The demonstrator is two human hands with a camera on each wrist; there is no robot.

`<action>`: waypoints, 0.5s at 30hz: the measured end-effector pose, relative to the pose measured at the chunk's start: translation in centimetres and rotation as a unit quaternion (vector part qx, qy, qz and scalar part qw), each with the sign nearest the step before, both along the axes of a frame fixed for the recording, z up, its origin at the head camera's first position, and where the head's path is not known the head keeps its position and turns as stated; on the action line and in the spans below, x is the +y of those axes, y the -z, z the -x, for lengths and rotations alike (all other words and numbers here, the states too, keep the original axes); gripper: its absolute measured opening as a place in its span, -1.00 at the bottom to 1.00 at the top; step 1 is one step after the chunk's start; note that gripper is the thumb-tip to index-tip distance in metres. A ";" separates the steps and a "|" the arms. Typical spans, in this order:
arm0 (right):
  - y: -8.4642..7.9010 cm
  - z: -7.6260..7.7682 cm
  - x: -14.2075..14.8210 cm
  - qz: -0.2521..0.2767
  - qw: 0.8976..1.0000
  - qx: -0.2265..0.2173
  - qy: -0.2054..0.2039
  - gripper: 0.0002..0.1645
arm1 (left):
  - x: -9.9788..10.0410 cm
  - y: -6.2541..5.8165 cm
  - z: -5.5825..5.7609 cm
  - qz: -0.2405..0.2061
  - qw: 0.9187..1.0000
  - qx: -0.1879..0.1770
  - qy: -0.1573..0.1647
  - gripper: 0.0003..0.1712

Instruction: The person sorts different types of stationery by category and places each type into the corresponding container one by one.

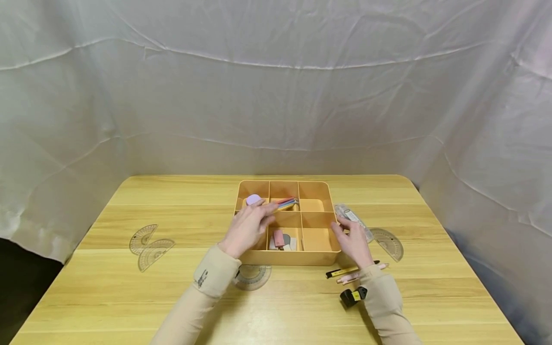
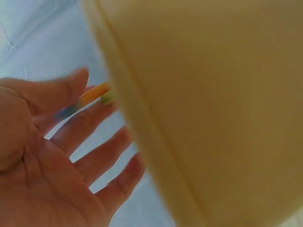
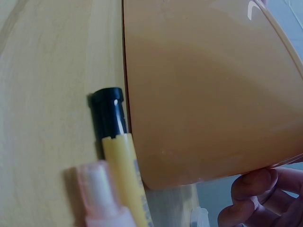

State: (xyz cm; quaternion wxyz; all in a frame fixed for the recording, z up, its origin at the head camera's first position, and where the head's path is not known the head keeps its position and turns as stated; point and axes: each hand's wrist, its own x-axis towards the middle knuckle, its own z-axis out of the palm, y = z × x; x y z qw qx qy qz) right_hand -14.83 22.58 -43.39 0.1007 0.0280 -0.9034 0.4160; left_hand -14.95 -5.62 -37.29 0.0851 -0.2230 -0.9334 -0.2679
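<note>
An orange organizer box (image 1: 286, 258) with six compartments stands mid-table. My left hand (image 1: 247, 229) reaches over its left side, fingers extended towards the colored pencils (image 1: 288, 203) in the back middle compartment. In the left wrist view, a yellow pencil (image 2: 93, 94) shows between the spread thumb and forefinger. My right hand (image 1: 353, 239) holds the box's right rim, its curled fingers (image 3: 253, 182) against the outer wall. A round purple item (image 1: 253, 199) sits back left. In the front middle compartment lie a pink eraser (image 1: 279, 238) and grey and white pieces.
Beside the right hand lie a clear plastic case (image 1: 351, 216) and a protractor (image 1: 389, 243). A yellow-and-black pen (image 1: 342, 271), a pink pen (image 1: 348, 278) and a small black item (image 1: 352, 297) lie front right. Another protractor (image 1: 253, 278) lies before the box; two protractors (image 1: 155, 253) overlap at left.
</note>
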 end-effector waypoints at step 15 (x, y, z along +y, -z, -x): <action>0.0 0.0 0.0 -0.002 1.000 -0.006 -0.001 -0.50 | -4.2 2.9 -0.4 -0.072 0.981 -0.159 -0.084 0.14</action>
